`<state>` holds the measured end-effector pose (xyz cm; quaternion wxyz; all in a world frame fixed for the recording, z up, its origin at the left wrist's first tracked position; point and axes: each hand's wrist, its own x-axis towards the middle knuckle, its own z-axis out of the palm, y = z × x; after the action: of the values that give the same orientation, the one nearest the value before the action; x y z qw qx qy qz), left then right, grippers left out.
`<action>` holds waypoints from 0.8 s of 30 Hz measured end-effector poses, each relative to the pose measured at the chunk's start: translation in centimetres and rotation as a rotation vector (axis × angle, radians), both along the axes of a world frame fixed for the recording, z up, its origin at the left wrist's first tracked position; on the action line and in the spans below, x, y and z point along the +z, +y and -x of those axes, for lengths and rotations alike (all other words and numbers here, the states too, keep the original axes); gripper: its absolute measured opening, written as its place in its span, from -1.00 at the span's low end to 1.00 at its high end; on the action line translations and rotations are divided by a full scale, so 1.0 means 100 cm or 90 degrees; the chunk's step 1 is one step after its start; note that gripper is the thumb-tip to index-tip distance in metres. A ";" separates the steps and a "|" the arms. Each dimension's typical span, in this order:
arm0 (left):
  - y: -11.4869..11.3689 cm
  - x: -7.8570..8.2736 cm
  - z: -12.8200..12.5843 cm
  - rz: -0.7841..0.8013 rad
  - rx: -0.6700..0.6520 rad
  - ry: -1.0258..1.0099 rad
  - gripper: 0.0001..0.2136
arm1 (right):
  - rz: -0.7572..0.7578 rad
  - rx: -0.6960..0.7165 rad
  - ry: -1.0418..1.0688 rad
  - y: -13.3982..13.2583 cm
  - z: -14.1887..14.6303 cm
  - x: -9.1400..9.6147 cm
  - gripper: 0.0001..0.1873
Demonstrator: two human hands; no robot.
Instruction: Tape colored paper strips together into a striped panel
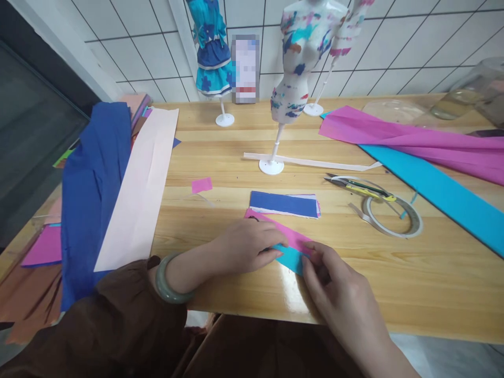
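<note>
Near the table's front edge, both hands are on a pink and turquoise paper strip (290, 258), its pink part along the far side and turquoise along the near side. My left hand (246, 245), with a bracelet on its wrist, pinches the strip near its middle. At its right end, my right hand (340, 286) grips it between thumb and fingers. Just beyond lies a stack of dark blue and white paper strips (281, 203). To the right are yellow-handled thread snips (360, 186), partly over a roll of narrow tape (417, 220).
Mannequins stand at the back: one in a blue dress (214, 60), one paint-marked (295, 58). A phone (246, 68) leans on the tiles. Blue (84, 210) and pale pink paper (137, 194) lie left; magenta (394, 131) and turquoise sheets (441, 189) right. A pink scrap (202, 185) lies mid-table.
</note>
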<state>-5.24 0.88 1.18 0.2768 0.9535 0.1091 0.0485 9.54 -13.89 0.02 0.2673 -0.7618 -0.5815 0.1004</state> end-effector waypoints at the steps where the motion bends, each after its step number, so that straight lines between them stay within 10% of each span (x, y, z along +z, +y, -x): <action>1: -0.001 -0.001 0.000 -0.023 -0.009 0.000 -0.82 | 0.002 0.001 0.000 0.000 0.000 0.000 -0.74; 24: -0.007 -0.012 0.002 -0.232 -0.064 0.033 -0.68 | -0.068 0.031 0.041 -0.025 -0.017 0.000 -0.78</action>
<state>-5.48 0.17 -0.07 0.0988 0.9930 0.0579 0.0294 11.19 -16.35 -0.02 0.3236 -0.7283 -0.5956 0.1000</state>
